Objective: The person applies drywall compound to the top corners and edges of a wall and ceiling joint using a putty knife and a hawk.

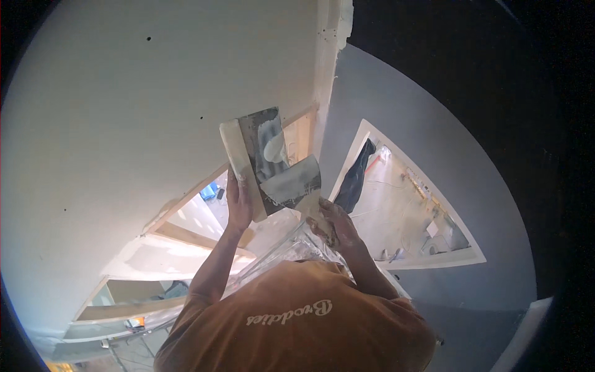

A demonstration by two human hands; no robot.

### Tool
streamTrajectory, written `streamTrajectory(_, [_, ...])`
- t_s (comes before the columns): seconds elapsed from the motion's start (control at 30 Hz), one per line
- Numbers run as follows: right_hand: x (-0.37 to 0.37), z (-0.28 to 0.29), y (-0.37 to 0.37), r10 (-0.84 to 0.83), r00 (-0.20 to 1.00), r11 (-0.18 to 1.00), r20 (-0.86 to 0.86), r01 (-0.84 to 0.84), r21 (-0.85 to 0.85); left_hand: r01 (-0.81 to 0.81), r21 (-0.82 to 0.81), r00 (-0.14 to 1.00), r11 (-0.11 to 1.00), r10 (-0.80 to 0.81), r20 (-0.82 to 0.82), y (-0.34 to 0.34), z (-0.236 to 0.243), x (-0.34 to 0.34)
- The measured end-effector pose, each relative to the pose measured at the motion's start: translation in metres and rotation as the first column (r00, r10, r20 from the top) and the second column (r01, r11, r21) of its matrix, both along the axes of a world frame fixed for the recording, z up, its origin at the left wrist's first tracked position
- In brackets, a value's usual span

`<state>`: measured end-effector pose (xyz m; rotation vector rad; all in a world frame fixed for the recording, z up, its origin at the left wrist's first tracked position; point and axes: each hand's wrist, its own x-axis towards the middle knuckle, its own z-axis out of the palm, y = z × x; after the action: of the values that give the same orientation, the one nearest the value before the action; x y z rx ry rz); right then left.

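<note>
Both of my hands are raised in front of me, each closed on a plastering tool. My left hand [240, 201] grips the thick pale back of a wide filling knife [251, 133], whose dark steel blade carries a smear and a lump of white filler [274, 149]. In my right hand [336, 226] is a smaller broad knife [294, 181] with a pale, filler-caked handle. Its greyish, filler-coated blade lies across the lower right part of the wide knife's blade. Part of the right fingers is hidden behind the handle.
A pale wall [124, 155] with a few dark spots rises at the left. Wooden framing [304, 133] borders an opening beyond the tools. To the right, a grey-blue wall [421, 105] has a white-framed opening [477, 254] with a dark cloth [356, 180] hanging at its edge.
</note>
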<state>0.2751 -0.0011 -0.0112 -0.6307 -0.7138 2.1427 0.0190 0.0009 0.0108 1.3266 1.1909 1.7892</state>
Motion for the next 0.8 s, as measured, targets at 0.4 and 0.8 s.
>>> streamTrajectory(0.4, [0.008, 0.028, 0.046, -0.066, 0.992, 0.987, -0.106, 0.081, 0.140, 0.084, -0.129, 0.964, 0.988, -0.113, -0.240, -0.017, -0.033, -0.010])
streamTrajectory(0.8, [-0.024, 0.384, 0.375, -0.684, 0.262, -0.725, -0.681, -0.140, 0.674, -0.069, -0.313, 0.997, 0.947, 0.074, 0.005, -0.054, -0.061, -0.004])
